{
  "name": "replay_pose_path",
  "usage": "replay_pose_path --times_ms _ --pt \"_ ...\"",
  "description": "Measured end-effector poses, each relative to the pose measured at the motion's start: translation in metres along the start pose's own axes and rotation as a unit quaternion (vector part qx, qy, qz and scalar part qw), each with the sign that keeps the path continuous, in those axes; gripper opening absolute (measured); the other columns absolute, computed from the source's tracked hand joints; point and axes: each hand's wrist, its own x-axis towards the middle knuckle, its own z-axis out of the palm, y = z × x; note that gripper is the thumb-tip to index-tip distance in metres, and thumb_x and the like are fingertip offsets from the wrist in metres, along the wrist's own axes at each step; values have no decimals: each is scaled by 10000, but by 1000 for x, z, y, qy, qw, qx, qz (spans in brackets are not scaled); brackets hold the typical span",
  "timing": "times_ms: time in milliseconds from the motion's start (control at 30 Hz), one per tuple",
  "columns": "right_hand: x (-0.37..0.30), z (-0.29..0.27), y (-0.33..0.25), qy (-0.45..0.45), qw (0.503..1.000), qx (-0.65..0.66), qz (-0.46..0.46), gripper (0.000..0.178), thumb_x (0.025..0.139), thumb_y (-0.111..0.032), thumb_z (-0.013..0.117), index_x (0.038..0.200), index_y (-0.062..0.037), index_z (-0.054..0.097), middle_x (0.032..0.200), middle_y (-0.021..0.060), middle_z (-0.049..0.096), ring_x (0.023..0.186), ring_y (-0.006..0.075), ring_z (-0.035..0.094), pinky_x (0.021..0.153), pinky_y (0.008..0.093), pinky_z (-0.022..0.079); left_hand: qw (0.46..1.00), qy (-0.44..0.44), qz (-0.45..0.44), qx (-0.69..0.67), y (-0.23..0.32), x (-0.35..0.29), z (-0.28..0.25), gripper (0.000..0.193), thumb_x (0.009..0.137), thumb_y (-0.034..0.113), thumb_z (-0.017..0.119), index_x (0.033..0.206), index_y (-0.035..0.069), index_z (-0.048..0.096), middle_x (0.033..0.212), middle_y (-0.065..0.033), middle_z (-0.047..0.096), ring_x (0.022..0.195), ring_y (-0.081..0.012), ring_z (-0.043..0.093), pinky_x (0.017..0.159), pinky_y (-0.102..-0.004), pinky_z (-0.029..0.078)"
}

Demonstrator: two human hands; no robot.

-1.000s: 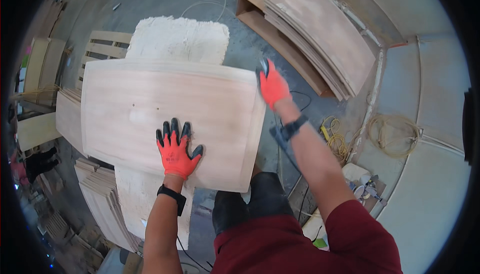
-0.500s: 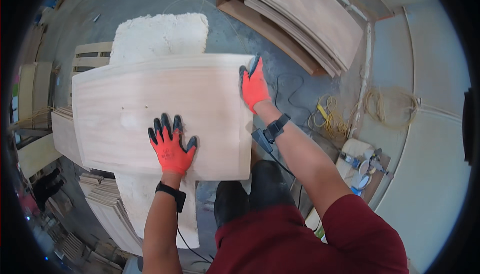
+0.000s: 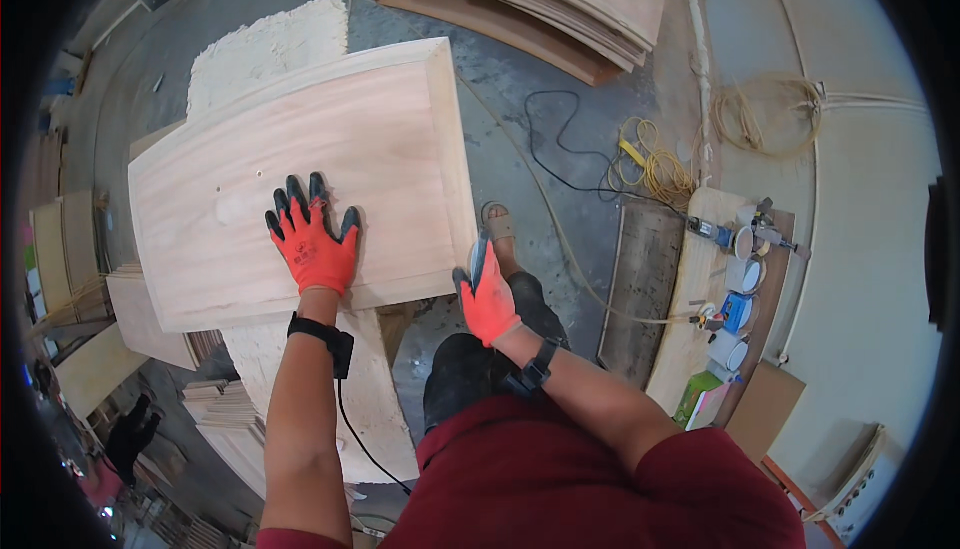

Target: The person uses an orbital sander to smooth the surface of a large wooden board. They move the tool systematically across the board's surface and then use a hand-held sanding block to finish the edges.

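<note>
A pale wooden panel point(image 3: 385, 149) with a bevelled border lies slanted over a support covered in rough white padding point(image 3: 270, 54). My left hand point(image 3: 314, 247), in a red glove with black fingertips, rests flat on its face with fingers spread, just below two small holes. At the panel's near right corner is my right hand point(image 3: 488, 299), gloved alike. Its fingers and thumb close around a thin pale pad point(image 3: 477, 252), held against the edge; most of the pad is hidden by the glove.
Stacked panels point(image 3: 540, 9) lie at the far right. A coiled yellow cable point(image 3: 655, 164) and a black cord point(image 3: 560, 94) are on the floor. On a low bench point(image 3: 690, 289) at the right sit a power tool point(image 3: 710, 232) and round discs point(image 3: 745, 274). More boards point(image 3: 235, 419) lean at the near left.
My right hand has come down the panel's right edge from the far corner to the near corner. The panel appears more tilted in view. My left hand stays flat on it.
</note>
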Motion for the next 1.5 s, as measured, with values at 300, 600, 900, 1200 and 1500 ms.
replay_pose_path --times_ms 300,600,900,1200,1500 --pt "156 -25 -52 1 999 -44 13 801 999 -382 574 1556 51 195 1431 334 485 1167 505 589 980 524 500 1000 -14 0 -9 -1 -1 -3 709 800 469 753 1373 88 583 1545 -219 391 1454 -407 310 1229 -580 138" --pt "392 -47 -104 -57 992 -106 -28 764 1014 -421 525 1583 -25 204 1493 277 475 1298 453 535 1074 474 448 997 -64 -36 -31 -2 -1 -7 725 754 515 768 1336 108 621 1510 -214 442 1395 -424 377 1216 -605 147" --pt "255 -22 -46 -5 997 79 -16 787 1025 -341 553 1607 -36 120 1415 322 527 1331 442 511 1096 446 416 999 -38 -18 -25 1 1 -2 711 794 492 745 1372 108 591 1541 -214 409 1448 -400 322 1223 -579 142" --pt "25 -16 3 -79 981 95 151 733 1001 -260 603 1574 -17 217 1218 321 632 1085 438 652 890 483 516 990 121 45 -51 -2 0 5 751 885 526 641 1530 189 456 1606 -194 357 1493 -424 286 1226 -608 144" --pt "195 -58 59 15 998 36 -41 655 1007 -216 574 1562 13 313 1341 194 600 1077 246 619 870 338 514 984 114 44 -131 -17 28 -15 721 899 526 624 1513 182 471 1572 -174 397 1494 -384 290 1232 -580 136"
